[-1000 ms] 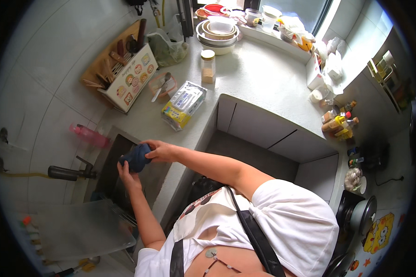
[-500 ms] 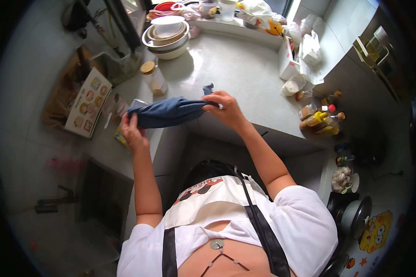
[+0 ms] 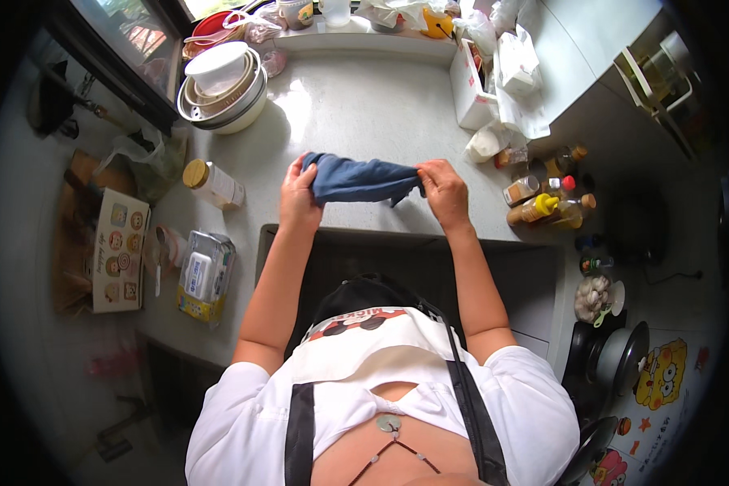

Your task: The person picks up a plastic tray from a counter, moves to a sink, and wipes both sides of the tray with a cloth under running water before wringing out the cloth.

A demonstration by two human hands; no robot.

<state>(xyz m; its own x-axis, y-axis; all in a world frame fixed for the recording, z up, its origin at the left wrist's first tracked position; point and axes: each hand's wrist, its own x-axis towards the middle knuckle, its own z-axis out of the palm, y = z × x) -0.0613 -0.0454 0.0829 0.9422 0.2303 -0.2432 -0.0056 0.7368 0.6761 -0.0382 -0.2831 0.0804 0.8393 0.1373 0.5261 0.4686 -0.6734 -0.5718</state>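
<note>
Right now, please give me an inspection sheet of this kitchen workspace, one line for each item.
Surface: pale countertop, sunlit near the bowls.
Job's things: blue cloth, stretched between both hands.
Clutter: stacked bowls, jar with wooden lid, wet-wipes pack, sauce bottles, white carton.
Grippers: left hand and right hand each grip a cloth end.
Cables: nothing seen.
Surroundings: window at top left, pans at lower right.
</note>
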